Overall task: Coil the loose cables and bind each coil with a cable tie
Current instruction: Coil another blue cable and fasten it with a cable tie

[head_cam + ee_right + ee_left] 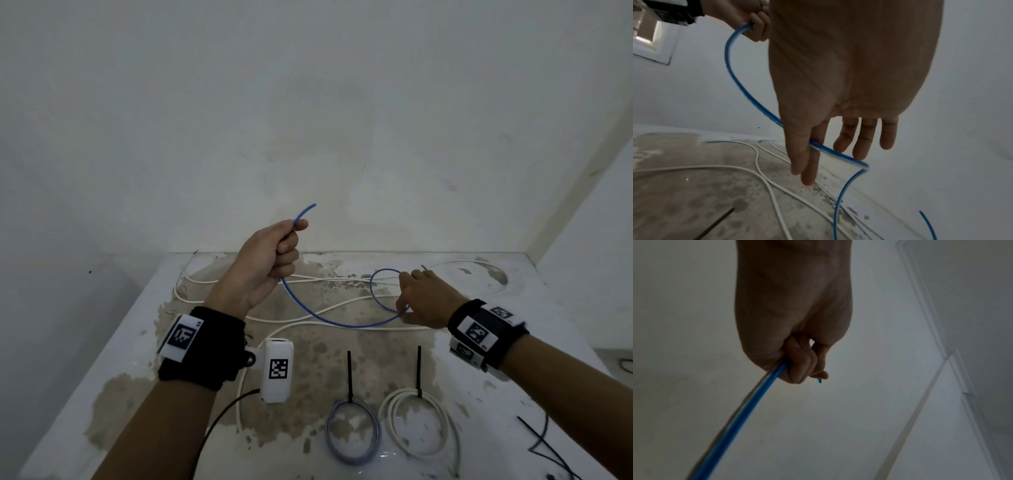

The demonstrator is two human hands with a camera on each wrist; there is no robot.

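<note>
My left hand (270,253) is raised above the table, its fist gripping a blue cable (342,323) near one end; the short tip sticks up past the thumb. The left wrist view shows the left hand's fingers (797,366) curled round the blue cable (748,410). From there the cable sags in an arc to my right hand (421,298), low over the table. In the right wrist view the right hand (807,162) pinches the blue cable (737,78) between thumb and index finger, the other fingers straight. Beyond it the cable makes a loop (376,274).
Two bound coils lie at the table's front: a blue-grey coil (329,431) and a white coil (421,454), each with a black cable tie (349,377) standing up. A long white cable (219,281) sprawls over the stained table (137,325). Loose black ties (541,442) lie front right.
</note>
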